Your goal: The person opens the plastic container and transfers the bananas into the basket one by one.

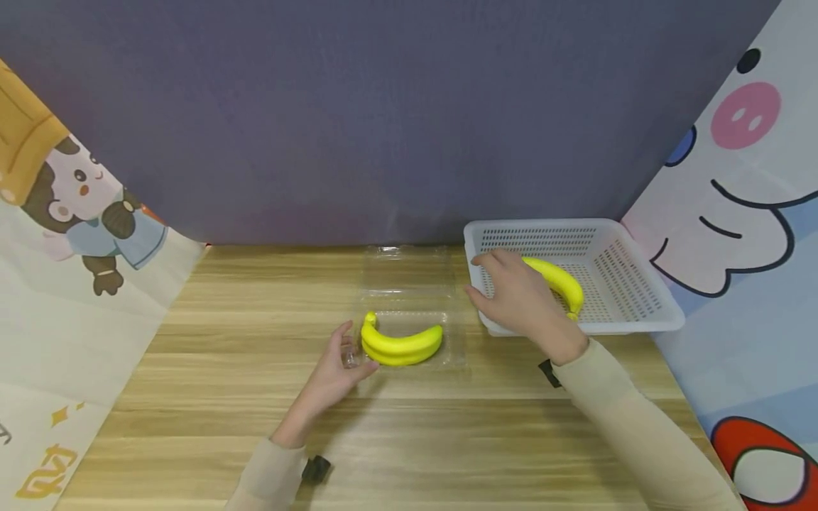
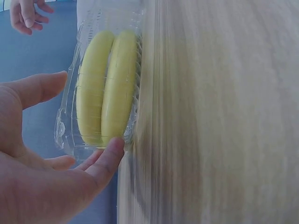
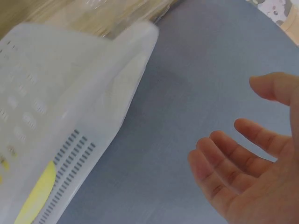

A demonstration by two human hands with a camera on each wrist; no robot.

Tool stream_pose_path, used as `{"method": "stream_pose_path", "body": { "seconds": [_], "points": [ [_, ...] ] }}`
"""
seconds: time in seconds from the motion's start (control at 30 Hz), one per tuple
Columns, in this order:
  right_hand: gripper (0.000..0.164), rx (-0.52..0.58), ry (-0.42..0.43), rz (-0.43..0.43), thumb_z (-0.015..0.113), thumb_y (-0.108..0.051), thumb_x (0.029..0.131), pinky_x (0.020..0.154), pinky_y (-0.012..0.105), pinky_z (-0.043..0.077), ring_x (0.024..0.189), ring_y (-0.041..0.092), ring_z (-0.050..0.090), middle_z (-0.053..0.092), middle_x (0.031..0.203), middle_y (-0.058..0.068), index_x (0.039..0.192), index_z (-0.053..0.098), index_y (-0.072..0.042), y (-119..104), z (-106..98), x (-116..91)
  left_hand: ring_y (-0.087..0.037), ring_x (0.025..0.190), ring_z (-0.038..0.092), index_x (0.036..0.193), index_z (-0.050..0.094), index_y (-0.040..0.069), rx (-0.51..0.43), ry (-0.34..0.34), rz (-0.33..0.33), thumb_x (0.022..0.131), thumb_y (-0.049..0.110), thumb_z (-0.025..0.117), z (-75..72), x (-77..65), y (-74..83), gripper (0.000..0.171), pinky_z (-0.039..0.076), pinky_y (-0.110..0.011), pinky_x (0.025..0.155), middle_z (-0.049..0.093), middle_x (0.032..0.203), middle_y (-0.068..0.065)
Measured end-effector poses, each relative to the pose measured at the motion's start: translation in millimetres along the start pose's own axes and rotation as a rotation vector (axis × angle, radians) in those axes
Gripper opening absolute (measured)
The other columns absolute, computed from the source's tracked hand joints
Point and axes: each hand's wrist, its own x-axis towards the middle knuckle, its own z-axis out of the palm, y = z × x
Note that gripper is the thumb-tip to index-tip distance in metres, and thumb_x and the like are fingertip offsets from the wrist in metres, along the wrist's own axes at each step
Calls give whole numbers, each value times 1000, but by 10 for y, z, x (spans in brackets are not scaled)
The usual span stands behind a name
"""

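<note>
A clear plastic clamshell box (image 1: 454, 348) lies on the table with its lid folded back. Inside it, two yellow bananas (image 1: 402, 348) lie side by side, plainest as a pair of bananas (image 2: 119, 84) in the left wrist view. At the box's left end, my left hand (image 1: 335, 369) rests fingertips against it, thumb and fingers spread. Over the left part of the white basket (image 1: 645, 323), my right hand (image 1: 520, 294) holds nothing; its fingers (image 3: 219, 154) are loosely bent. Another yellow banana (image 1: 562, 280) lies in the basket, partly hidden by that hand.
The basket has slotted walls and stands at the right back of the wooden table (image 1: 243, 341), close to the box. A grey-blue wall (image 1: 383, 128) rises behind. Cartoon-printed panels (image 1: 741, 234) flank both sides.
</note>
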Motion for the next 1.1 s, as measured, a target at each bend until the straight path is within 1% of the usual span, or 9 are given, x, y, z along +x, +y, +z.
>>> {"method": "stream_pose_path", "body": {
  "seconds": [0.1, 0.23, 0.37, 0.53, 0.73, 1.1],
  "points": [
    [44, 0, 11, -20, 70, -32, 93, 81, 49, 55, 110, 33, 58, 61, 123, 14, 126, 63, -3, -59, 29, -4, -43, 133, 48, 161, 18, 11, -5, -2, -2, 86, 22, 82, 1, 1, 0, 99, 49, -57, 103, 37, 152, -28],
    [46, -8, 27, -49, 69, -34, 93, 85, 49, 54, 108, 32, 59, 63, 119, 14, 126, 63, -3, -104, 65, -2, -43, 133, 48, 161, 18, 11, -4, -4, 1, 87, 22, 81, 1, 2, 0, 98, 49, -57, 104, 37, 152, -28],
    [46, 7, 30, -59, 70, -35, 93, 88, 48, 53, 106, 32, 59, 63, 117, 13, 125, 64, -3, -137, 95, 4, -43, 132, 50, 161, 17, 11, 5, -2, -1, 87, 23, 81, 2, 7, -6, 99, 49, -56, 103, 37, 152, -28],
    [48, 36, 25, -68, 70, -37, 93, 91, 48, 53, 109, 30, 59, 64, 119, 12, 126, 64, -3, -190, 128, 12, -44, 131, 50, 161, 17, 9, 16, -3, 4, 87, 23, 81, 5, 10, -7, 99, 49, -58, 103, 38, 151, -30],
    [48, 81, -16, -60, 68, -35, 92, 95, 49, 54, 116, 30, 59, 63, 126, 11, 129, 62, -5, -280, 178, 27, -44, 131, 50, 161, 16, 10, 15, -6, -4, 87, 24, 81, 13, 9, -16, 100, 48, -57, 104, 38, 151, -28],
    [44, 111, 3, -101, 71, -33, 91, 86, 43, 57, 107, 26, 62, 64, 120, 8, 126, 64, -7, -438, 297, 61, -44, 132, 49, 161, 16, 8, 14, 0, 8, 88, 24, 81, 13, 0, -22, 100, 48, -57, 104, 38, 150, -29]
  ]
}}
